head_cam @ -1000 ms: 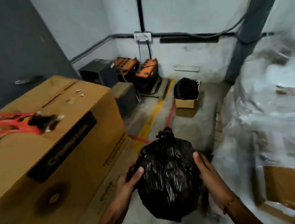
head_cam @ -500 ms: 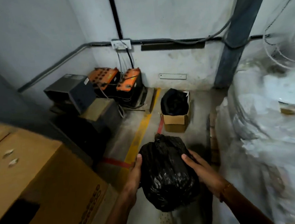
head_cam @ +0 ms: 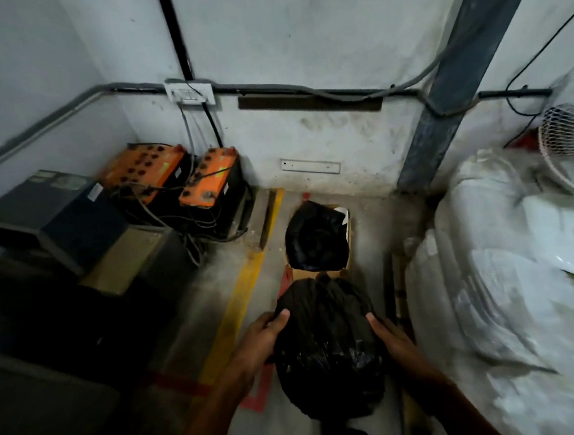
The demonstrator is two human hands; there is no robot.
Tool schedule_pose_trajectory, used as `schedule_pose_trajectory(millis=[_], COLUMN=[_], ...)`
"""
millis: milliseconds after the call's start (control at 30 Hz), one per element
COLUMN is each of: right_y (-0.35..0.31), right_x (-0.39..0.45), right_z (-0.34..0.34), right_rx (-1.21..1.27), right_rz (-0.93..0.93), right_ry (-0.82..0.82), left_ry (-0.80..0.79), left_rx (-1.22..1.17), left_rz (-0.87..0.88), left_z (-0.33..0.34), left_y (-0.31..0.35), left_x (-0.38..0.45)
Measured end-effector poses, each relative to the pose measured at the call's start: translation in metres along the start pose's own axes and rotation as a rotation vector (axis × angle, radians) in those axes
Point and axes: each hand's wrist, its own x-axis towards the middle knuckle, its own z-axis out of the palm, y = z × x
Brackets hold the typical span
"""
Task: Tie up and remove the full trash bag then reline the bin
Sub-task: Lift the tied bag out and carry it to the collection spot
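Tied bag: the full black trash bag (head_cam: 326, 344) was knotted at the top and held up off the floor, right in front of the person, just short of the bin.
Left hand: the left hand (head_cam: 260, 336) was pressed against the bag's left side, thumb hooked over the top edge and fingers wrapped round behind it, so gripping the plastic.
Right hand: the right hand (head_cam: 389, 338) cupped the other side, thumb on the front; the fingers were tucked behind the bag, so I'd guess they curled round it too, but can't swear to it.
Why two hands: looked like the bag was squeezed between both palms, not hung by the knot, probably because a stuffed bag sags and thin plastic can tear.
Bin: a small cardboard box bin (head_cam: 347, 243) sat on the floor by the far wall, already showing a black liner (head_cam: 314, 239) draped in it with the mouth open.
Floor: a yellow stripe (head_cam: 246, 289) ran along the concrete to the left of the bin.
Left corner: two orange-topped batteries (head_cam: 186, 177) with cables, next to a dark inverter box (head_cam: 48, 215).
Right side: a big heap wrapped in clear plastic sheeting (head_cam: 510, 285), with a white fan (head_cam: 571, 133) behind it.
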Motion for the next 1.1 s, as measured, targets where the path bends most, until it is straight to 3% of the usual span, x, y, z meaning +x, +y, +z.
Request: schedule_pose_trajectory(millis=[333, 467, 600, 800, 1000, 1100], right_y=[-0.12, -0.154, -0.16, -0.122, -0.05, -0.023], right_x=[0.234, 0.314, 0.397, 0.515, 0.621, 0.652], right_z=[-0.051, -0.064, -0.071, -0.08, -0.084, -0.084], right_rx=[-0.073, -0.014, 0.012, -0.05, -0.12, -0.173], right_rz=[0.135, 0.135, 0.2, 0.261, 0.248, 0.245], right_ry=[-0.076, -0.034, 0.062, 0.026, 0.072, 0.106], left_ry=[-0.007, -0.013, 0.01, 0.04, 0.065, 0.028], left_rx=[0.015, 0.064, -0.035, -0.162, -0.05, 0.032], left_rz=[-0.134, -0.175, -0.282, -0.372, -0.323, -0.305], left_z=[0.021, 0.031, 0.043, 0.059, 0.069, 0.079], left_y=[0.124, 0.153, 0.162, 0.114, 0.023, 0.019], left_x=[0.226, 0.298, 0.371, 0.49, 0.601, 0.626])
